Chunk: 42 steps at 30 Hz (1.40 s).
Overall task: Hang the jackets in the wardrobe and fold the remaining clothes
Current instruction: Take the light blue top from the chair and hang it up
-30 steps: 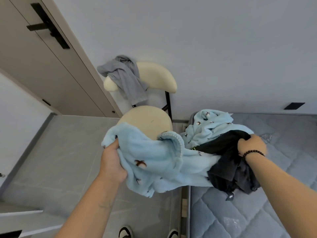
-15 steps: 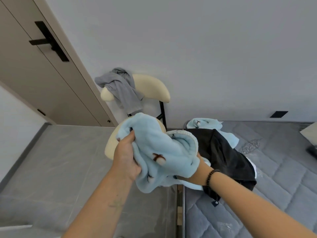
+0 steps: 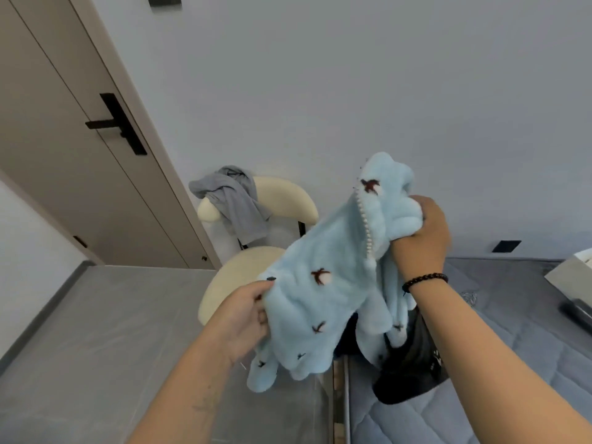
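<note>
I look down into a bedroom corner: pale grey wall (image 3: 320, 91), a beige door with a black lever handle (image 3: 117, 125) at ten o'clock, grey tiled floor (image 3: 96, 331) on the left and a grey quilted bed (image 3: 480, 395) filling the lower right. A cream padded chair (image 3: 282, 200) stands against the wall at the centre, with a grey soft garment (image 3: 235, 206) draped over its backrest.

The thing in play is the fluffy light-blue zip jacket with small dark bird motifs (image 3: 323, 302), held up in the air in front of the chair and above the bed's edge. My right hand (image 3: 419, 235) has its fingers (image 3: 426, 203) closed tight around a bunched upper part beside the white zipper teeth (image 3: 365, 229), up at two o'clock. My left hand (image 3: 243, 315) pinches a lower edge at eight o'clock, thumb on top, fingers tucked behind the fabric.

So the jacket's long axis runs diagonally, from the right hand down to the left, with the loose end drooping past it toward six o'clock. I judge the right hand holds the collar end, though the bunching hides it. Finding the shoulders means working outward from there.

A black garment (image 3: 413, 363) lies on the bed beneath the jacket, partly hidden.
</note>
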Motion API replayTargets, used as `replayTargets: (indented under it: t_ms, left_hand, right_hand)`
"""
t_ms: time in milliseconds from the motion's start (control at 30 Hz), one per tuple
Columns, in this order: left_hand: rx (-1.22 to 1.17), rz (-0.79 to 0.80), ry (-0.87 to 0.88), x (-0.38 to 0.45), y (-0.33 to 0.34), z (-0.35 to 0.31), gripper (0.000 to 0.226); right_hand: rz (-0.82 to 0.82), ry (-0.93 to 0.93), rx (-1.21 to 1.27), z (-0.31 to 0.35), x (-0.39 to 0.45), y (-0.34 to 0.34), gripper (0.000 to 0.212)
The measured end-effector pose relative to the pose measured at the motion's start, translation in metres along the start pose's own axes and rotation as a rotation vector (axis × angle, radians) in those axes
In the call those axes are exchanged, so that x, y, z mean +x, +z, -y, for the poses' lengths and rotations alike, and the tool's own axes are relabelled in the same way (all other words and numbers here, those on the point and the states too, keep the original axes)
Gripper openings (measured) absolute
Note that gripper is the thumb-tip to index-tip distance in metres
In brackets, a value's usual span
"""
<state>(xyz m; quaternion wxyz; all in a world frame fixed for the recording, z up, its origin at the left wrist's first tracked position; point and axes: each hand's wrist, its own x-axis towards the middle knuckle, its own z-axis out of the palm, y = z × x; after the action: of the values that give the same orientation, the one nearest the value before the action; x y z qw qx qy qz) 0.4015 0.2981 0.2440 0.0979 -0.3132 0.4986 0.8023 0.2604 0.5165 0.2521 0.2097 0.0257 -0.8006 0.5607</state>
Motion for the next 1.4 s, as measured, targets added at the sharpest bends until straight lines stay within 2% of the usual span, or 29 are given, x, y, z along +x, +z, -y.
replayTargets:
  t_ms: [133,200,267,333,433,567,733,867,967,1067,1167,1200,1267,1333,1367,1400]
  left_hand:
    - [0.061,-0.003,0.074,-0.003,0.003,-0.007,0.037]
    - [0.064,0.079,0.116,-0.007,0.006,-0.011,0.043]
    - [0.085,0.222,0.112,-0.012,0.015,-0.009,0.038]
    - [0.079,0.308,0.085,-0.015,0.025,0.002,0.04]
    - [0.132,0.197,0.079,-0.011,0.028,0.024,0.049]
    - [0.222,0.013,0.143,-0.002,0.014,0.05,0.03]
    - [0.325,-0.054,0.224,0.004,-0.005,0.064,0.019]
    - [0.244,-0.148,0.279,0.01,-0.033,0.053,0.008]
    - [0.141,-0.207,0.346,0.015,-0.054,0.034,0.011]
    - [0.099,-0.219,0.43,0.023,-0.071,0.013,0.013]
    - [0.108,-0.223,0.476,0.034,-0.081,-0.005,0.011]
    - [0.101,-0.229,0.486,0.037,-0.085,-0.012,0.012]
    - [0.082,-0.2,0.518,0.044,-0.096,-0.028,0.008]
    - [0.08,-0.11,0.544,0.054,-0.104,-0.048,0.002]
    - [0.087,-0.041,0.559,0.059,-0.105,-0.061,0.004]
    - [0.102,0.032,0.577,0.064,-0.104,-0.075,0.008]
  right_hand:
    - [-0.062,-0.238,-0.154,0.029,-0.011,-0.001,0.018]
    - [-0.018,-0.418,-0.243,0.031,-0.028,0.002,0.023]
    - [0.095,-0.484,-0.284,0.026,-0.053,0.008,0.029]
    - [0.194,-0.452,-0.289,0.018,-0.082,0.016,0.036]
    - [0.268,-0.344,-0.25,0.003,-0.118,0.022,0.041]
    - [0.48,-0.102,-0.206,-0.017,-0.143,0.014,0.05]
    - [0.681,-0.044,-0.074,-0.03,-0.164,0.002,0.058]
    - [0.851,-0.009,-0.01,-0.043,-0.165,0.002,0.066]
    - [0.834,-0.052,-0.019,-0.053,-0.164,0.01,0.059]
    - [0.874,0.05,-0.165,-0.063,-0.159,0.022,0.05]
    - [0.823,0.065,-0.219,-0.069,-0.149,0.05,0.049]
    - [0.827,0.083,-0.23,-0.067,-0.145,0.062,0.053]
    - [0.821,0.174,-0.261,-0.066,-0.135,0.086,0.083]
    - [0.799,0.178,-0.324,-0.058,-0.118,0.115,0.109]
    - [0.811,0.173,-0.337,-0.049,-0.107,0.131,0.112]
    - [0.833,0.182,-0.302,-0.039,-0.095,0.147,0.104]
